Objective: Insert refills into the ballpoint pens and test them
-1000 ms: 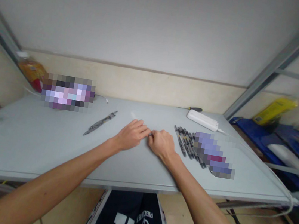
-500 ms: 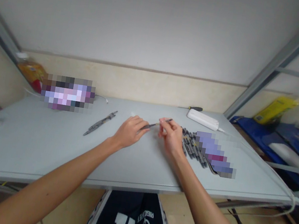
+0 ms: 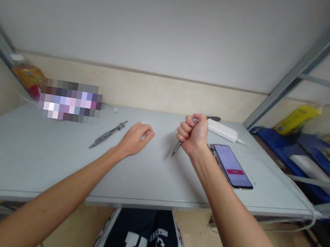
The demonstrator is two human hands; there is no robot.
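My right hand (image 3: 194, 132) is closed in a fist around a grey pen (image 3: 176, 148). Its pointed end sticks out below the fist, tilted down towards the desk. My left hand (image 3: 137, 138) lies over the desk with fingers loosely bent and thumb apart, nothing visible in it. Left of that hand, a few grey pens (image 3: 108, 134) lie side by side at a slant. More grey pens (image 3: 218, 159) lie beyond my right wrist, mostly hidden by the arm. Beside them is a phone (image 3: 233, 166) with its screen lit.
A white power strip (image 3: 222, 130) and a screwdriver (image 3: 214, 118) lie at the back right of the desk (image 3: 143, 178). At the back left are a bottle (image 3: 28, 77) and a blurred-out item (image 3: 71, 102). A metal frame with a blue shelf (image 3: 270, 142) borders the right side.
My hands have moved apart. The left has let go of the pen and drawn slightly left. The right has turned into a raised fist around a pen, tip downward.
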